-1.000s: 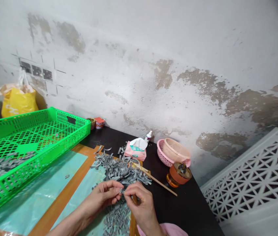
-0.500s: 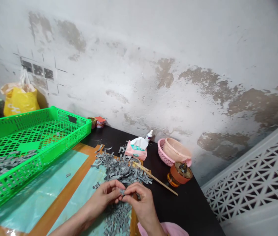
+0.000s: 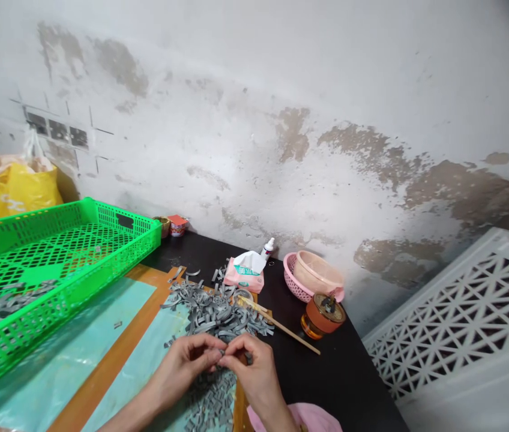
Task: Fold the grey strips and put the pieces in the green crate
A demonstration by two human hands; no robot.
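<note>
A small grey piece [image 3: 221, 354] is being pinched above the table [image 3: 322, 384], between the fingertips of the left hand [image 3: 189, 361] and the right hand [image 3: 257, 369]; its shape is being mostly hidden by them. Fingertips are being used, probably because so little a thing cannot be gripped well by the palm. Below, short grey pieces [image 3: 212, 403] are being kept loosely, and curved, flexible-looking grey strips [image 3: 218, 309] beyond, seemingly for easy reach. The surface is being covered by a shiny turquoise sheet [image 3: 78, 351]. Leftward, more pieces [image 3: 11, 297] are being contained by a latticed green plastic crate [image 3: 101, 281].
</note>
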